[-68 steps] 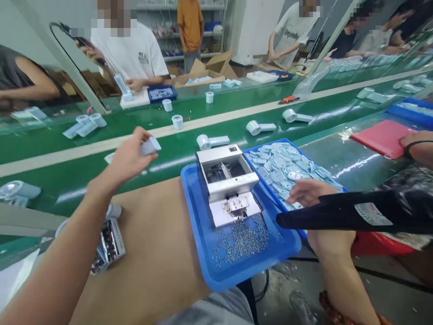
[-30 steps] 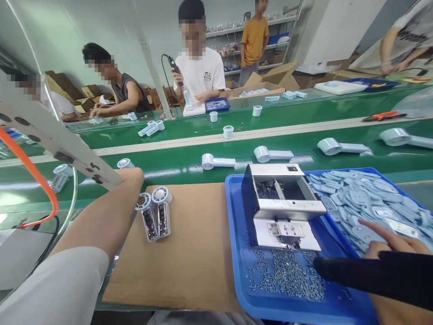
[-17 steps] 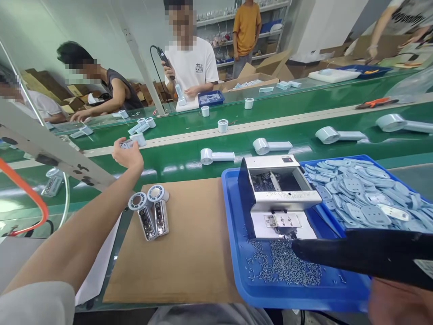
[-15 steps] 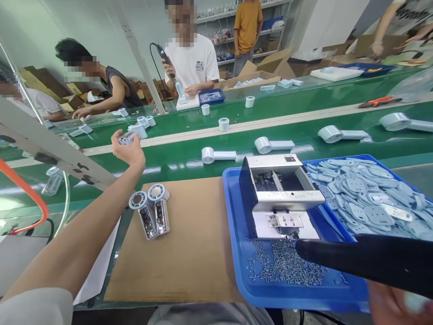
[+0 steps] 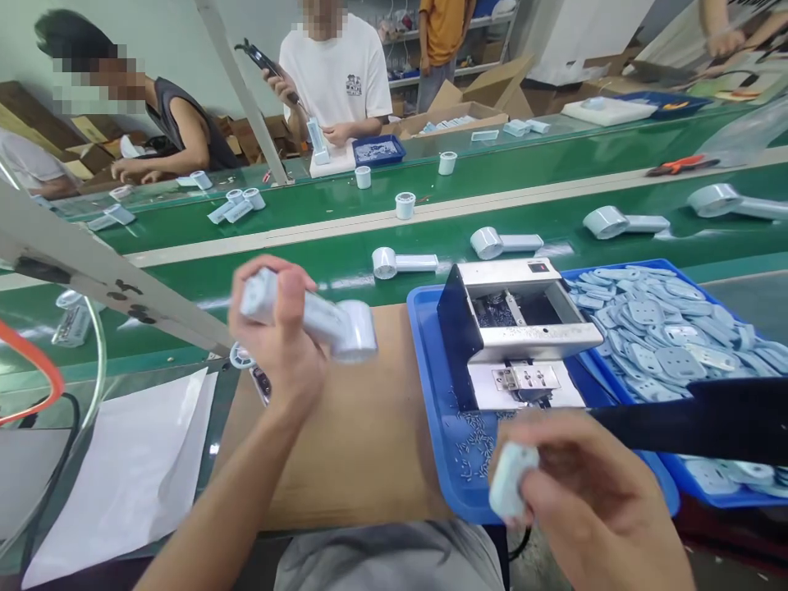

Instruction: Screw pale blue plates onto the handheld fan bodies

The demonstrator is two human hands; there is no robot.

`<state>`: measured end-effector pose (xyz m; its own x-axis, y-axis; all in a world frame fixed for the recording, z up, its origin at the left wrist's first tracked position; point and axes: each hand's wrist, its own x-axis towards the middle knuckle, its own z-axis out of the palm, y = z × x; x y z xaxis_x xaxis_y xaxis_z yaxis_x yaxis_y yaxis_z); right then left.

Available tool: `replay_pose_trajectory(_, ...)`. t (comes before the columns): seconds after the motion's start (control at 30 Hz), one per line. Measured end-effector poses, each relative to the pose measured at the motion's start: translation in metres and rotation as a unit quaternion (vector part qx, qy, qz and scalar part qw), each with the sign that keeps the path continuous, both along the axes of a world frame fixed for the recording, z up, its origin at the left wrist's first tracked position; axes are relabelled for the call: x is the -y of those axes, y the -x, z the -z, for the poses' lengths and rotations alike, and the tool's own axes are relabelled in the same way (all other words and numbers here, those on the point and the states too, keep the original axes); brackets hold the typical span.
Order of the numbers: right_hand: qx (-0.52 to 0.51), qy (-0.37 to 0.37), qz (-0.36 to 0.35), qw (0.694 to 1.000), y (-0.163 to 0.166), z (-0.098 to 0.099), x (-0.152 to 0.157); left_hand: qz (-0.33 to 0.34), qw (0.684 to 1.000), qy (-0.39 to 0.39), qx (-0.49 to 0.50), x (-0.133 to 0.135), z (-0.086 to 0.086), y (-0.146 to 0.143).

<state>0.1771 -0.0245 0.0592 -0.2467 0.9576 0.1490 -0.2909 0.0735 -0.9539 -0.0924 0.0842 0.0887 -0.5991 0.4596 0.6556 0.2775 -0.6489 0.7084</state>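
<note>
My left hand [image 5: 280,336] is closed around the handle of a light-blue plastic housing with a round head [image 5: 354,331], held above the brown cardboard sheet [image 5: 350,443]. The head points right. Partly hidden behind that wrist, another housing with a round end [image 5: 241,355] lies on the cardboard. My right hand [image 5: 597,492], blurred, pinches a small light-blue plastic cover [image 5: 513,483] over the front of the blue tray [image 5: 424,410]. A black bar-shaped tool [image 5: 702,423] reaches in from the right behind this hand; whether the hand touches it I cannot tell.
A screw feeder [image 5: 523,328] stands in the tray among loose screws [image 5: 474,443]. Right of it, a blue bin holds many covers [image 5: 665,336]. Housings [image 5: 406,263] lie along the green conveyor [image 5: 295,287]. A slanted metal post [image 5: 123,279] stands left. Co-workers sit opposite.
My left hand has come back from the conveyor toward me, bringing the housing over the cardboard. My right hand has moved left into fuller view with the cover.
</note>
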Motion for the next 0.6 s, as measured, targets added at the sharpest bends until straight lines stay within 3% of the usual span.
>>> replay_pose_trajectory(0.1,-0.019,0.008,0.025,0.999,0.026,-0.017,-0.015,0.192,0.979,0.058,-0.019,0.031,0.024,-0.024)
replay_pose_trajectory(0.17,0.002,0.017,0.041,0.999,0.032,-0.019,-0.019,0.333,0.940,0.063,-0.048,0.046,0.043,-0.033)
replay_pose_trajectory(0.23,0.019,0.037,0.029,0.999,0.032,-0.018,-0.019,0.426,0.900,0.057,-0.073,0.058,0.062,-0.040)
replay_pose_trajectory(0.37,0.069,0.045,-0.016,0.996,0.028,-0.019,-0.015,0.490,0.863,0.060,-0.108,0.074,0.088,-0.051)
replay_pose_trajectory(0.47,0.056,0.089,-0.028,0.994,0.030,-0.019,-0.004,0.497,0.846,0.084,-0.175,0.081,0.092,-0.053)
replay_pose_trajectory(0.53,0.104,0.059,0.030,0.992,0.035,-0.014,0.006,0.487,0.842,0.084,-0.214,0.082,0.089,-0.055)
replay_pose_trajectory(0.6,0.174,-0.064,0.198,0.963,0.040,-0.005,0.015,0.469,0.859,0.059,-0.198,0.081,0.086,-0.061)
